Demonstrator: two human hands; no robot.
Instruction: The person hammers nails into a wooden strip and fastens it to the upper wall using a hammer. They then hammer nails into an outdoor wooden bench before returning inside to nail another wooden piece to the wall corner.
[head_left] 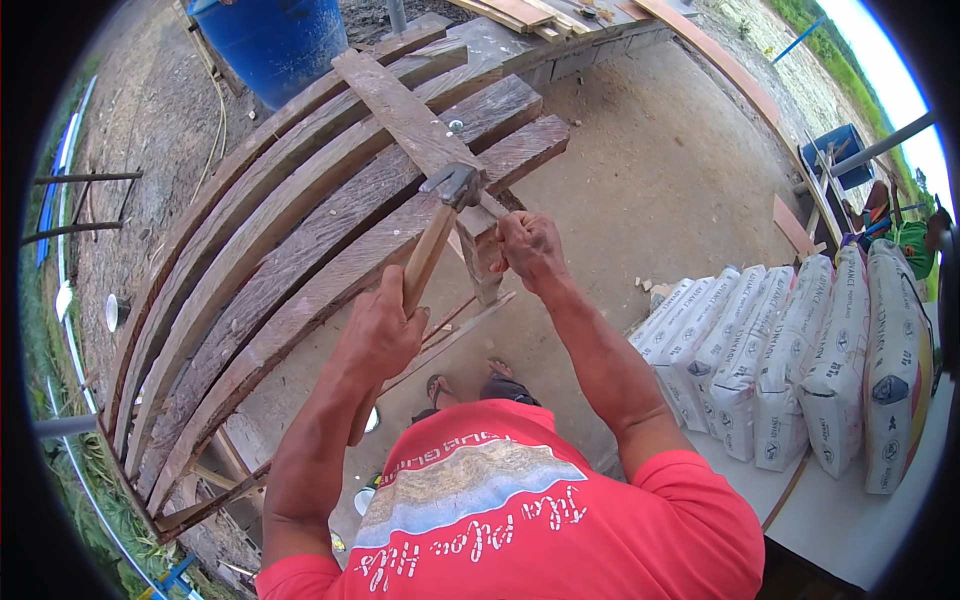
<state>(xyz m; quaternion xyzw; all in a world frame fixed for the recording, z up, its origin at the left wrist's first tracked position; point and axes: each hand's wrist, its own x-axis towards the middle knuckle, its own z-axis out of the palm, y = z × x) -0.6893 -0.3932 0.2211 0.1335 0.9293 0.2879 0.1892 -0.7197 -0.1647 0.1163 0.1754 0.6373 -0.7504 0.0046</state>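
Observation:
My left hand (375, 330) is wrapped round the wooden handle of a claw hammer (428, 252). The hammer's metal head is raised over the near end of a flat board (405, 110), which lies across several long curved timbers (300, 270). Just right of the head, my right hand (530, 245) is closed in a fist by the board's near end. What its fingers grip is hidden; a narrow pale strip runs between it and the hammer head. Below that fist, a short upright wood piece (483, 275) stands at the timber ends.
A blue barrel (275, 50) stands behind the timbers. To the right, a row of filled white sacks (780, 360) leans together on a pale surface. Loose planks (520, 12) lie on a low block wall at the back. A smaller blue container (838, 155) stands far right.

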